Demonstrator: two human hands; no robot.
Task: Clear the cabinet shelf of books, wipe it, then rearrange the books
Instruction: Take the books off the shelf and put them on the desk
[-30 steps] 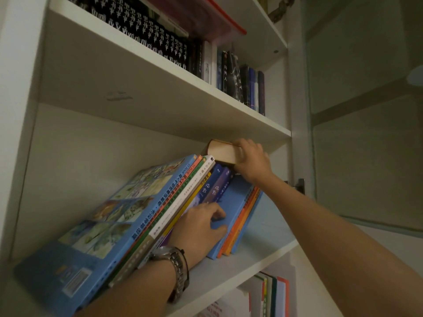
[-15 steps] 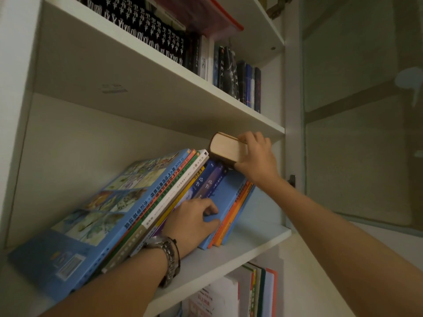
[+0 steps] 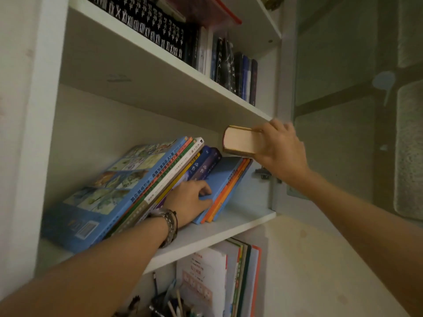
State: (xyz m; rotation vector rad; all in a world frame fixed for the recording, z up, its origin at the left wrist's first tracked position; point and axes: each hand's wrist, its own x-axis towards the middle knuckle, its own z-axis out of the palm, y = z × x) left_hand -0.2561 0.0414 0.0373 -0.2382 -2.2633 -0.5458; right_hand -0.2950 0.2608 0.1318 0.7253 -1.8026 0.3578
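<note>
Head view: two bare hands work at a white cabinet (image 3: 41, 124) whose middle shelf (image 3: 229, 227) holds a row of leaning books.

On that shelf the leaning books (image 3: 142, 186) slant to the left, the big blue picture book outermost on the left and thinner orange and blue ones at the right end. The left hand (image 3: 191, 200), a wristwatch (image 3: 169, 225) on its wrist, rests on the blue cover near the right end of the row, fingers bent against it. Above the row's right end, the right hand (image 3: 281, 152) grasps a small thick book (image 3: 239, 141), fingers wrapped round its spine side, pale page edges facing left, clear of the row and just under the shelf above.
</note>
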